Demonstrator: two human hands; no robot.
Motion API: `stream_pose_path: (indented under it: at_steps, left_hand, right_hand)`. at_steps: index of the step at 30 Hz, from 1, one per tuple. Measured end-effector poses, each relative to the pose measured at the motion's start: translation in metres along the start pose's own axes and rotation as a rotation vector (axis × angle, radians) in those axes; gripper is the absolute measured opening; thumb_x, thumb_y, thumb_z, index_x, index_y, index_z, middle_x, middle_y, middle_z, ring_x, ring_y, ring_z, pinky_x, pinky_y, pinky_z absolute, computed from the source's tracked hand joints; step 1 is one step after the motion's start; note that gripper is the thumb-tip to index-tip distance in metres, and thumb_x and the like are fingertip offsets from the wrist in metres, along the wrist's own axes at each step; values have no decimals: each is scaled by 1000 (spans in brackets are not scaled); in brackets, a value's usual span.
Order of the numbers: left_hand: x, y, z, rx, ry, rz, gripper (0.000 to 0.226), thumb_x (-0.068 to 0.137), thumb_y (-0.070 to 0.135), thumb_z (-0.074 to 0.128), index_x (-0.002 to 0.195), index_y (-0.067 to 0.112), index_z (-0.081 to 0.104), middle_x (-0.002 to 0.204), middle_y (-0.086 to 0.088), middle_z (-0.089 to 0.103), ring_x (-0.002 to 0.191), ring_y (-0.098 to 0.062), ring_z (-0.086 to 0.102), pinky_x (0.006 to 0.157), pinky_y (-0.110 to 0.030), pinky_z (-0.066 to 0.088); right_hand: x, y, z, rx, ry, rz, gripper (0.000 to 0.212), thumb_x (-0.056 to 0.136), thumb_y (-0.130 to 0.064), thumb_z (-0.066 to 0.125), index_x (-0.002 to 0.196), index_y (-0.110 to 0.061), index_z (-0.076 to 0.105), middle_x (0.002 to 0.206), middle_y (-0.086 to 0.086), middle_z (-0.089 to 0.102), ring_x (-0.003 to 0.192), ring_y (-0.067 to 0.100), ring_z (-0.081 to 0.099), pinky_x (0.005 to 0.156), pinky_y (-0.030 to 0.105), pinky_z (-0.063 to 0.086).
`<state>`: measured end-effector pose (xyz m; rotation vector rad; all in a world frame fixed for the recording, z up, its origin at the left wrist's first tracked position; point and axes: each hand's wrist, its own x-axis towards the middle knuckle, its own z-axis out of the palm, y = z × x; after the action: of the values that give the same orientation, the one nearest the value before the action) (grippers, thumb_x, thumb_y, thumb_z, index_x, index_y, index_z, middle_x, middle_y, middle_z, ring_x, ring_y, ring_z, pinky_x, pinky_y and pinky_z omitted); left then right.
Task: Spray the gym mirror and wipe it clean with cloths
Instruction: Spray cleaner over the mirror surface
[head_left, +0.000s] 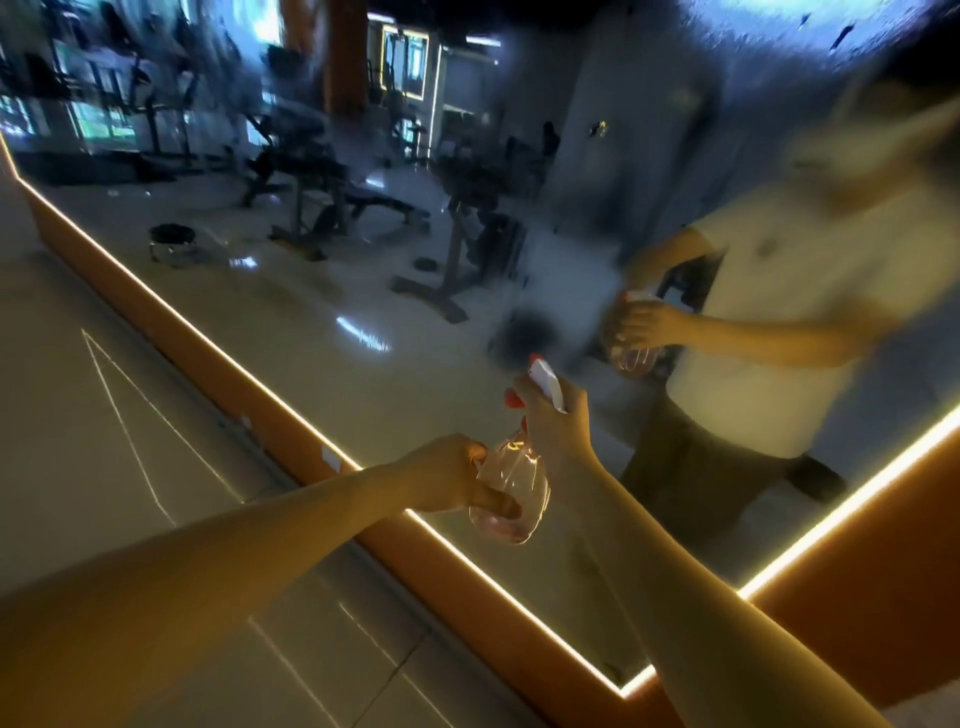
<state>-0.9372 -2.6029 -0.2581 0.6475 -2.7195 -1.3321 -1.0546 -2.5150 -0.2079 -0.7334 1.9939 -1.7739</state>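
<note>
Bottle (519, 467) | right hand (556, 422) grips neck | left hand (448, 474) seemingly cups base

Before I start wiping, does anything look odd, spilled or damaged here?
Nothing spilled or broken. The mirror has a hazy spray patch just ahead of the spray bottle and smeary streaks near its top. The left hand holds the bottle's body, the right hand its trigger head.
</note>
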Motion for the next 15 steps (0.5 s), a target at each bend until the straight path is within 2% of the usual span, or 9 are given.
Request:
stream_pose_path:
  at_steps: [2, 3, 7, 11, 15]
  left_hand:
    - [1, 20, -18, 7, 42, 32, 35, 70, 52, 90, 94, 31, 76, 89, 12, 76, 91, -12, 72, 92, -33, 57]
    - [2, 30, -26, 18, 64, 51, 33, 70, 53, 90, 92, 32, 76, 88, 12, 76, 91, -13, 73, 92, -33, 56]
    - [5, 69, -58, 91, 160, 133, 46, 71, 64, 86, 99, 29, 77, 88, 10, 78, 87, -12, 74, 89, -32, 57]
    - [7, 103, -85, 169, 303, 198, 47, 73, 69, 83, 82, 23, 73, 79, 1, 76, 78, -16, 73, 80, -35, 57]
    - [10, 132, -114, 165, 404, 259, 43, 69, 67, 86, 70, 27, 70, 66, 9, 71, 65, -7, 67, 75, -33, 57]
  right_hand:
    - [5, -28, -5, 22, 1, -60, 20, 103, -23, 62, 84, -17, 65, 79, 4, 68, 72, 18, 62, 63, 30, 49]
    - [8, -42, -8, 25, -1, -86, 23, 104, -23, 61, 83, -14, 65, 76, 4, 66, 70, 18, 60, 62, 31, 48]
    - [26, -90, -15, 21, 24, -161, 34, 104, -28, 58, 94, 4, 69, 73, 9, 65, 66, 19, 60, 62, 31, 48]
    - [39, -137, -25, 111, 11, -239, 34, 100, -24, 61, 91, 8, 69, 71, 12, 66, 62, 16, 59, 60, 31, 48]
    - [49, -182, -36, 137, -33, -337, 26, 97, -24, 64, 84, -4, 74, 85, 13, 76, 69, 13, 63, 67, 30, 51]
